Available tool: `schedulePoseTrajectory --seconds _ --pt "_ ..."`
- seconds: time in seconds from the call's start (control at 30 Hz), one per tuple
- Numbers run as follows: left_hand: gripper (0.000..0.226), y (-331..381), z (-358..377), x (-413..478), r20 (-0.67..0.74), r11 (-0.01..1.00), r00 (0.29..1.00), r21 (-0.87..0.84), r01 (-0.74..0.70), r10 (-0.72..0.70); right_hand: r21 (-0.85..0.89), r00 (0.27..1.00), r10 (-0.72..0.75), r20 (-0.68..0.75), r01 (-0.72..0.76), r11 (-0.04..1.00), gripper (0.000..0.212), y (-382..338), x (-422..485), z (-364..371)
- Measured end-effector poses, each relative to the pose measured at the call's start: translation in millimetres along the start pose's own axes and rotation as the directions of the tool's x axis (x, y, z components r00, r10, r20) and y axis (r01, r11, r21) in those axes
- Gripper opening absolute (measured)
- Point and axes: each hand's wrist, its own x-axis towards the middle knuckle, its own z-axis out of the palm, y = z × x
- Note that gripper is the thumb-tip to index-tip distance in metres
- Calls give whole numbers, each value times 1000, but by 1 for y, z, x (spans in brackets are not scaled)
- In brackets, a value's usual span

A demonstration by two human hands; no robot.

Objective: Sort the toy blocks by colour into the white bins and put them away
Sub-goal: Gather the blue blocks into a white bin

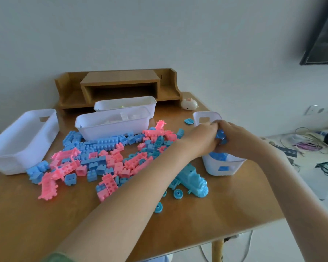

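Across the table [45,224], a mixed pile [102,159] of pink and blue, unsorted. Over the right bin [223,169], left hand [202,138] and right hand [235,138] cupped together, clamped on a blue clump [221,134]. Best to lower well inside the rim before letting go. Part fingers slowly, spilling nothing back onto the table.

A home room: wooden table [45,214], desk shelf [119,86], wall-mounted screen [324,40].
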Motion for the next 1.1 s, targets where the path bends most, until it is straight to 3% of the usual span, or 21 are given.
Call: schedulePoseTrajectory --seconds 0.1,0.23,0.37,0.47,0.6,0.67,0.77,0.93,1.1 --pt "40 -5 -13 -21 -28 999 999 -8 -35 35 -25 1000 -24 9 24 999 57 -6 -1 0" --pt "51 -27 -34 -63 -124 1000 992 1 13 -12 -59 983 -5 -182 -6 998 64 -25 -5 0" --pt "40 -72 -55 -117 -191 988 970 14 152 -147 -46 955 -191 -225 186 981 52 -75 -7 7" --pt "34 -103 -66 -153 -216 952 941 106 287 -260 -9 900 -430 -76 431 903 43 -119 -11 21" --pt "20 -135 -74 -200 -244 902 904 167 397 -352 79 750 -648 132 644 761 34 -169 -14 56" --pt "15 -151 -73 -224 -264 876 903 261 406 -339 98 676 -710 197 707 700 33 -187 -14 75" --pt "20 -172 -68 -248 -321 809 923 473 349 -211 94 575 -770 277 781 617 28 -199 -9 98" --pt "30 -187 -61 -265 -377 746 909 552 374 -177 27 590 -733 340 773 634 26 -203 3 113" --pt "34 -190 -49 -261 -506 680 795 455 575 -333 59 603 -723 337 753 655 32 -199 3 114"
